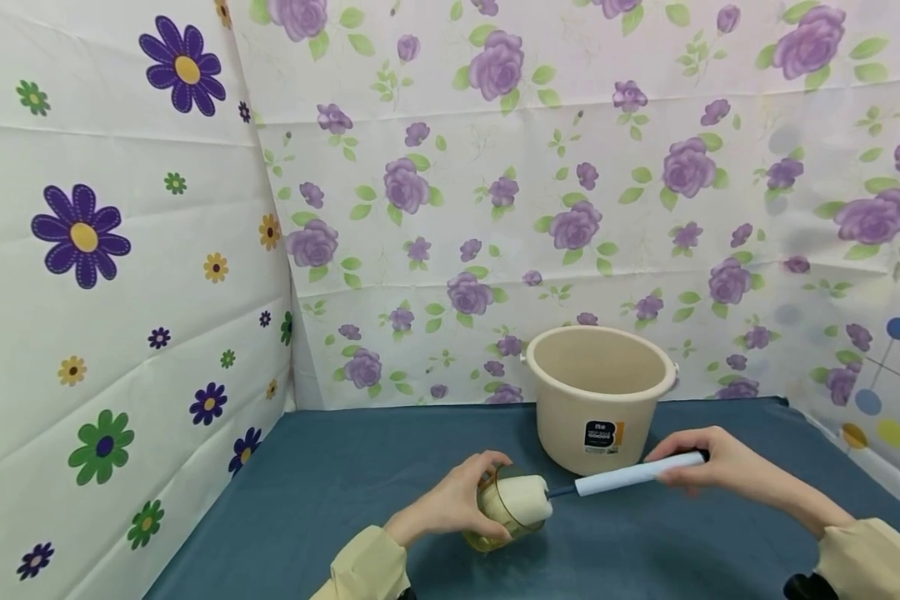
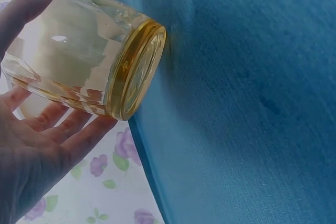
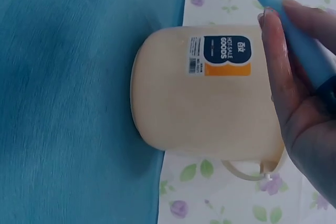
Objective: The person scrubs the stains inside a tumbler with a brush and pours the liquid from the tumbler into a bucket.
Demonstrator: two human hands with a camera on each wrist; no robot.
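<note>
My left hand grips an amber glass cup that is tilted on its side, its mouth toward the right and its base low over the cloth. Inside the cup's mouth sits the pale sponge head of a cup brush. A thin dark stem joins that head to a light blue handle. The fingers and thumb of my right hand hold the handle near its black end. In the left wrist view, the thumb lies on one side of the glass and the fingers on the other.
A beige bucket with a printed label stands just behind the brush, close to the right hand. Dark blue cloth covers the table. Flower-patterned sheets hang at the back and left, with a dotted one at right.
</note>
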